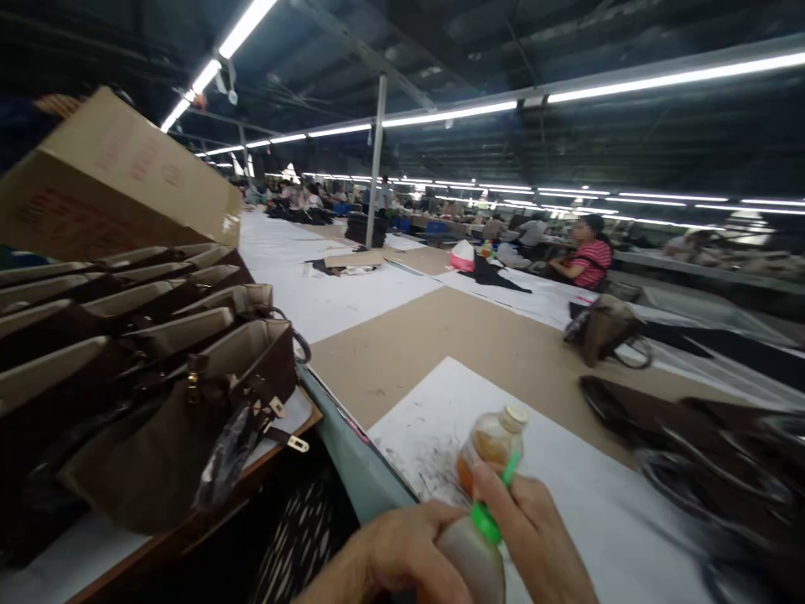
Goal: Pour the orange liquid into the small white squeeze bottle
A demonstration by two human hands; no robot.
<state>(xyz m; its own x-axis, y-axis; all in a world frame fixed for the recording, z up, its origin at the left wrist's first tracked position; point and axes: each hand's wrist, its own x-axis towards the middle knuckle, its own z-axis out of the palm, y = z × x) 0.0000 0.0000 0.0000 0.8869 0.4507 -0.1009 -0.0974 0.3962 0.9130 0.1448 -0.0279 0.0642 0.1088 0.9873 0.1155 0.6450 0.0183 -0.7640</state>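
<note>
A long desk [440, 335] runs from the lower middle of the frame toward the upper left, covered in brown board and white sheets. Along the left side, a row of brown handbags [157, 369] stands packed together on a lower wooden shelf, with a tilted cardboard box [119, 180] above them in the upper left. At the right edge, more dark bags [704, 445] lie blurred on the desk, and a single brown bag [607, 329] stands upright just beyond them. In the upper right, a seated person in a striped red top [588, 260] is at a neighbouring desk, with other workers far behind under strip lights.

At the bottom centre, the left hand [390, 558] is closed around the lower body of a plastic bottle [481, 503] holding orange liquid, tilted with its white cap [516, 416] toward the upper right. The right hand [534, 537] grips the bottle from the other side, fingers touching its green band [494, 507]. The bottle is held just above a smudged white sheet [566, 495].
</note>
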